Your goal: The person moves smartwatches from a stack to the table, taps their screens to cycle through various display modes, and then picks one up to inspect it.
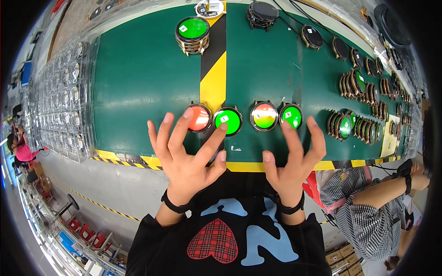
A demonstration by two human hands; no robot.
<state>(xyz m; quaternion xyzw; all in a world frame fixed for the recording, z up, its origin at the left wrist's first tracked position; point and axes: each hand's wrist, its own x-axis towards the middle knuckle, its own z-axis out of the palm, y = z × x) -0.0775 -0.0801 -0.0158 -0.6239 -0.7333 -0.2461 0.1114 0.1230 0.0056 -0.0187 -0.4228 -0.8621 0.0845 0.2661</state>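
Observation:
Four round smartwatch bodies without straps lie in a row near the front of the green table. My left hand (189, 158) is spread over the left pair. Its index fingertip rests on a green-lit smartwatch (232, 120), and another fingertip reaches the edge of a red-lit smartwatch (199, 118). Fingers apart, my right hand (294, 161) has its index finger at the lower rim of a second green-lit smartwatch (293, 114). Just left of that one, a smartwatch with a red, yellow and green screen (264, 116) lies untouched. Neither hand grips anything.
A stack of smartwatches (192, 39) stands at the back, near a white dish (209, 8) and a dark stack (262, 14). Rows of watches (363, 126) fill the right side. Clear trays (62, 99) are piled at left. A co-worker's arm (380, 195) is at right.

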